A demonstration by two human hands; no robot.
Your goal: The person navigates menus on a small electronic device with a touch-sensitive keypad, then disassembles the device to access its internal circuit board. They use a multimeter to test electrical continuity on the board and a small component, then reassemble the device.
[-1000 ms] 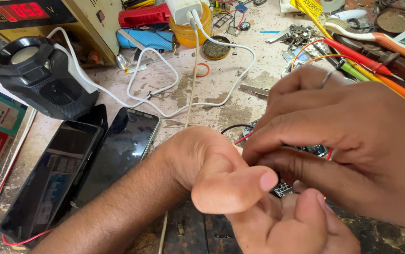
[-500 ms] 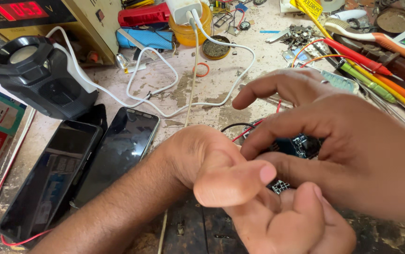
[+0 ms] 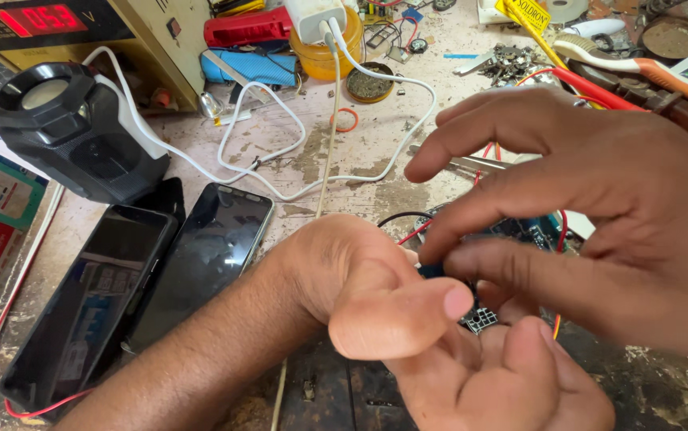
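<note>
You're looking down at a worn, stained workbench [image 3: 296,160] in bright, even light. At far left stands a beige cabinet [image 3: 148,40]; its near edge gives way to dark scuffed wood [image 3: 344,391].

A small blue circuit board [image 3: 531,231] with red and black wires [image 3: 408,227], mostly hidden, just right of the two phones [image 3: 200,259]

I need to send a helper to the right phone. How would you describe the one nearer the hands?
Start at the black lamp-like device at the bench's left. Below it lie two dark phones side by side. Take the right phone, next to the left hand's wrist: its screen is plain glossy black, while the left phone shows pale reflections.
</note>
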